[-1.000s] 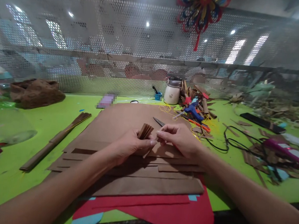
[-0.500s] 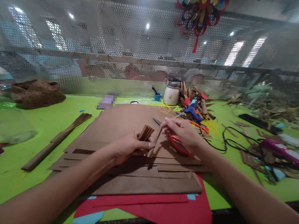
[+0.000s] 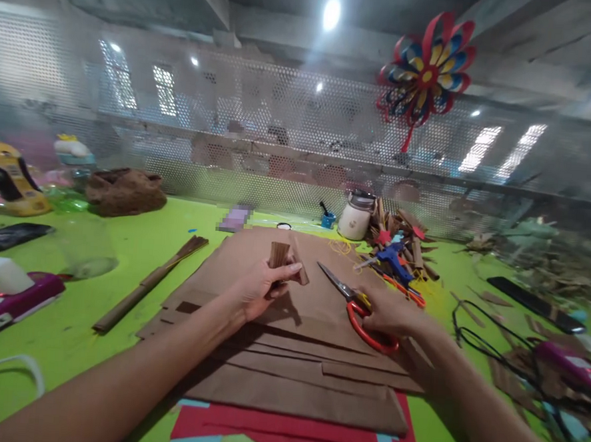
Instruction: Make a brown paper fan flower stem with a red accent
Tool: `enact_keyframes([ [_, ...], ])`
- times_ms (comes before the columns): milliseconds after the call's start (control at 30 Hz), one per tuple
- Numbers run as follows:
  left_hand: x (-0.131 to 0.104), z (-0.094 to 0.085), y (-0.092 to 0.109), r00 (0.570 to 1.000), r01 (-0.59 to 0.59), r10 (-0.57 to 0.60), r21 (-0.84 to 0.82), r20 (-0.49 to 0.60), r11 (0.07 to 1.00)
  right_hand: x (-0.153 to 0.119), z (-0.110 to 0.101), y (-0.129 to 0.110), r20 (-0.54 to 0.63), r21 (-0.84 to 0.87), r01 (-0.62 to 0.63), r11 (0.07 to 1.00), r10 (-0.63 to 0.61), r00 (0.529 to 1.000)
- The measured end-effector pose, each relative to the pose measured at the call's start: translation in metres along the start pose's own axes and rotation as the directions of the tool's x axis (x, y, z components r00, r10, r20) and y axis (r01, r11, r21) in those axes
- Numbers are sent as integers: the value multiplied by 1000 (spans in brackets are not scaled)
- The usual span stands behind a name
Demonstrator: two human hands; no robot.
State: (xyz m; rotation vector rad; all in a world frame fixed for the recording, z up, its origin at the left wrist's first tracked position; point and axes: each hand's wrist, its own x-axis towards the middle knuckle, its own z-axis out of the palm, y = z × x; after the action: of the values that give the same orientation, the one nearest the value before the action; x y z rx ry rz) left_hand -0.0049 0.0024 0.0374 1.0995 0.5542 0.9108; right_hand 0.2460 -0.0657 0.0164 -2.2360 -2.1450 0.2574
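My left hand (image 3: 266, 284) is closed round a small bundle of folded brown paper strips (image 3: 279, 253), and a thin brown strip (image 3: 300, 261) stands between its thumb and fingers. At the right, my right hand (image 3: 390, 308) is on the red-handled scissors (image 3: 369, 332), its fingers around the upper handle loop. The scissors lie over the brown paper, blades pointing to the upper left. Stacked brown paper sheets (image 3: 246, 371) with cut strips lie under both hands, on top of red paper (image 3: 262, 432).
A tied brown paper roll (image 3: 146, 285) lies at the left. Behind are a white jar (image 3: 354, 218), a blue pot (image 3: 328, 220), a blue glue gun (image 3: 396, 259) and paper scraps. Black cable (image 3: 468, 341) and a dark phone (image 3: 535, 304) lie right; a power strip (image 3: 20, 307) lies left.
My right hand has left the thin strip and moved down onto the scissors. The strip is now in my left hand alone, beside the bundle. The view has shifted left and up.
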Motion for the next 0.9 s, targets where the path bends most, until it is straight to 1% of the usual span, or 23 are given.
enact_keyframes([
  [67,0,0,5,1000,-5,4,-17,-12,1000,4,4,-1,-13,8,-22,1000,22,1000],
  [133,-1,0,10,999,-16,15,-33,-28,999,9,7,0,-53,53,-36,998,39,998],
  [200,-2,0,15,998,-39,37,-46,-46,998,13,9,0,-129,120,-40,992,55,990],
  [233,-2,-1,17,997,-56,53,-52,-51,997,14,10,0,-185,158,-15,987,45,982],
  [267,-2,-1,20,996,-75,71,-61,-52,995,14,10,-2,-251,195,33,980,18,968],
  [333,-2,-3,24,992,-118,114,-82,-55,990,12,9,-7,-381,254,177,951,-70,922],
  [367,-2,-3,26,989,-138,133,-92,-58,986,9,8,-11,-429,273,256,927,-121,895],
  [433,-2,-4,30,984,-168,162,-104,-69,980,0,6,-23,-482,299,381,875,-206,852],
  [467,-2,-4,31,982,-180,172,-108,-77,978,-5,5,-29,-484,319,418,850,-233,843],
  [500,-1,-4,32,980,-190,181,-111,-87,975,-10,4,-36,-474,345,434,832,-245,846],
  [567,-1,-4,32,975,-207,195,-113,-111,972,-21,3,-49,-459,369,418,830,-228,859],
  [667,0,-3,31,969,-221,211,-72,-126,973,-31,3,-63,-434,366,384,848,-210,876],
  [767,0,-3,29,968,-225,220,-33,-121,974,-36,4,-69,-419,368,380,849,-214,883],
  [900,0,-3,28,967,-223,219,-24,-127,974,-38,4,-70,-400,354,363,862,-211,892],
])
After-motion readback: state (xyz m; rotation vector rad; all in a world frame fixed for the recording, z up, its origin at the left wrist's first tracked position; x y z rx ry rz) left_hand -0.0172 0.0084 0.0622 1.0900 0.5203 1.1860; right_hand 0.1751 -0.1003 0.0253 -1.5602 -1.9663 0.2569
